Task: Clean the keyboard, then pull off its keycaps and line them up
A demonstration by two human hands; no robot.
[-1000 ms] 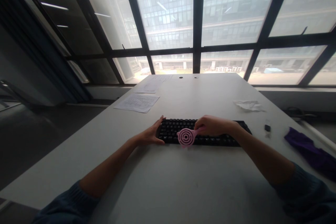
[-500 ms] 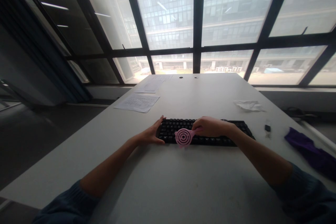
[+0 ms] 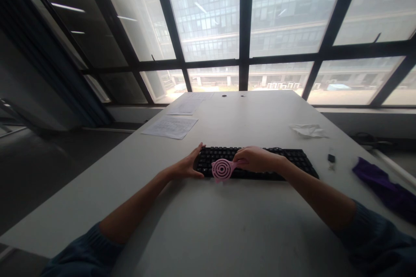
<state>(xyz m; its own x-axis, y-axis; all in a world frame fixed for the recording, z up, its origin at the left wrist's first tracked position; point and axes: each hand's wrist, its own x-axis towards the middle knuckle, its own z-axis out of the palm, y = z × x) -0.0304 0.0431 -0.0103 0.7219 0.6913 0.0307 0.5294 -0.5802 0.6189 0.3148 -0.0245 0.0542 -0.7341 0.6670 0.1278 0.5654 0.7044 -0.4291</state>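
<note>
A black keyboard point(image 3: 292, 160) lies crosswise on the white table. My left hand point(image 3: 186, 167) grips its left end, with the thumb at the near edge and the fingers at the far edge. In my right hand point(image 3: 256, 159) is the handle of a pink hairbrush point(image 3: 222, 169). The round head has ring-shaped slots and small ear-like points; it hangs over the left-middle keys and the near edge. Its bristle side faces down, and I cannot tell whether it touches the keys.
Printed sheets of paper point(image 3: 172, 127) lie at the left of the white table point(image 3: 208, 229). To the right are a crumpled white tissue point(image 3: 308, 130), a small dark object point(image 3: 331, 158) and a purple cloth point(image 3: 383, 186). Large windows stand behind the table.
My right hand has moved a little to the left with the hairbrush, along the keyboard's near side. My left hand and the keyboard look nearly unmoved.
</note>
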